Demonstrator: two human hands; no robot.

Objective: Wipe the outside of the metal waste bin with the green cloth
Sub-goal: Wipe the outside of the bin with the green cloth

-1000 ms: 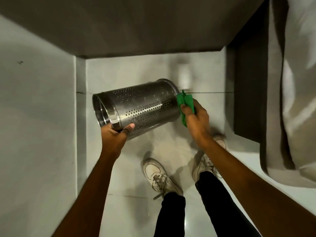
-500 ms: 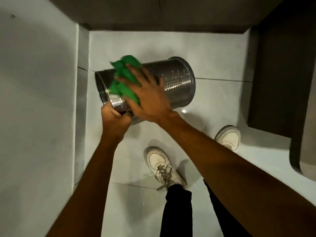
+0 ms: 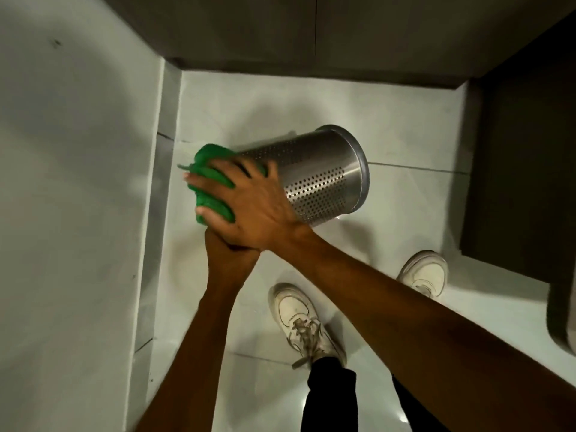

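A: Item one, the metal waste bin (image 3: 324, 179). Position?

B: Held off the white tiled floor (image 3: 405, 213), lying nearly on its side. Closed base points right and away; the open end points left, toward the pale wall (image 3: 71, 182), and is hidden by cloth and hand. Perforated steel, with a plain band near the base.

A: Item two, the green cloth (image 3: 212, 185).

B: Bunched against the bin's outer side at the left end, pressed there by the right hand (image 3: 249, 204). Green folds show between and beyond the fingers.

A: Pose of that right hand?

B: Palm down, fingers spread wide and flat over the cloth, thumb nearest the viewer. The forearm comes in from the lower right, crossing over the other wrist. It presses rather than clenches; the cloth is pinned under the palm.

A: Item three, the left hand (image 3: 227, 254).

B: Mostly covered by the right. The forearm rises from the bottom edge, wrist straight, the hand reaching up under the bin's near edge. The fingers are hidden, so the grip cannot be told.

A: Other entries?

B: Two white sneakers (image 3: 299, 316) on the floor below the bin, dark trouser legs (image 3: 330, 397) above them, and a dark cabinet (image 3: 523, 182) to the right.
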